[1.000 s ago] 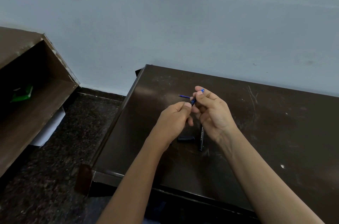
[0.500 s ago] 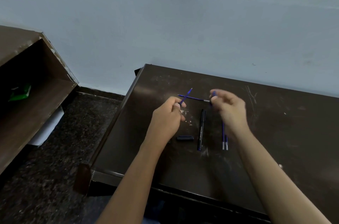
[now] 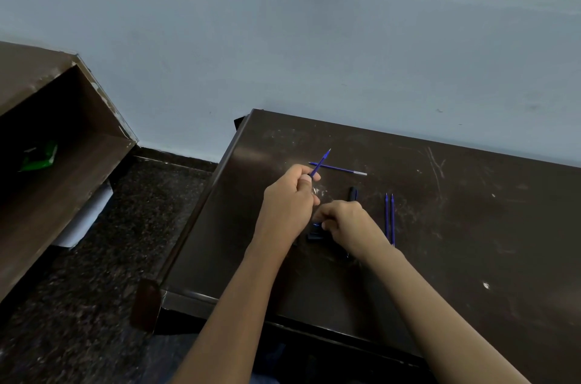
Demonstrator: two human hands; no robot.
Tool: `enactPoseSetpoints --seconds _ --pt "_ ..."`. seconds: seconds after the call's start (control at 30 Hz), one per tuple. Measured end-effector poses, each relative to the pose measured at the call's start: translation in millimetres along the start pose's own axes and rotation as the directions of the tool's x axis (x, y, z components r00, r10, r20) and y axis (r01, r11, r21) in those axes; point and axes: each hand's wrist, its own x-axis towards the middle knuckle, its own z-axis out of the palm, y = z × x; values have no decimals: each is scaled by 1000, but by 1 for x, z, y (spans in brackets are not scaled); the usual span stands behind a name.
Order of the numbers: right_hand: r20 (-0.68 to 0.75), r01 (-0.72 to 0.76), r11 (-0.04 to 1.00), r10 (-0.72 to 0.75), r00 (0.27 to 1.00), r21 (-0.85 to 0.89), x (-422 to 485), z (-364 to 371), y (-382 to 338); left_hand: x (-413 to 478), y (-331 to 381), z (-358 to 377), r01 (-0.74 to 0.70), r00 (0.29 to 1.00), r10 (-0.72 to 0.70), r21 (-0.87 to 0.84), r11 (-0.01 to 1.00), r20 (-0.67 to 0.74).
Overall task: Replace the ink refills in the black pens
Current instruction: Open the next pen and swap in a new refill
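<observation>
Now the left hand [image 3: 289, 195] is up off the table [image 3: 471, 226], fingers curled tight around a blue refill [image 3: 320, 163] whose tip points up and away to the right. Behind it a second refill [image 3: 338, 168] lies flat across the tabletop, silver tip to the right. Right hand [image 3: 342, 223] is low on the surface, fingers bent and closing around a small black cap [image 3: 315, 236]; how firm the hold is, I cannot tell. The black pen [image 3: 352, 194] lies just behind that hand, mostly hidden by it, only the far end peeking out. Just right of the wrist, two more refills [image 3: 389, 217] lie side by side, nearly touching, pointing away.
</observation>
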Motion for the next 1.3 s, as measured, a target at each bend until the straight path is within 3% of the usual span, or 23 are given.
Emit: enactPoseSetpoints --seconds 0.3,0.37,0.43,0.5,0.57,0.67,0.73,1.03,1.2,1.3 --pt "-12 4 1000 -4 1000 -12 3 5 2 1 0 0 18 1000 -18 -9 1000 -8" --pt "-83 -31 996 38 996 79 3 2 0 1 -1 -1 21 1000 -22 -31 999 -5" --pt "-177 -47 956 101 979 290 1 -7 -6 1 -1 0 26 1000 -25 -47 999 7" --pt "-185 -48 813 189 964 580 -3 -20 -15 1 0 0 34 999 -33 -51 998 24" --pt "-68 -63 550 215 974 833 -8 -32 -25 1 0 0 35 999 -34 -45 998 32" --pt "130 -159 170 168 977 972 -11 -42 -34 0 -1 1 33 998 -31 -34 999 51" --pt "167 -176 47 148 975 983 -11 -44 -34 -1 -1 4 38 996 -36 -27 999 87" --pt "107 -105 -25 303 947 994 -9 -61 -17 -3 4 4 77 979 -79 19 997 187" --pt "208 -237 124 213 955 963 -12 -50 -20 -3 5 2 89 983 -90 16 996 162" --pt "186 -212 96 225 956 973 -13 -47 -26 -4 5 1 86 981 -87 17 996 175"
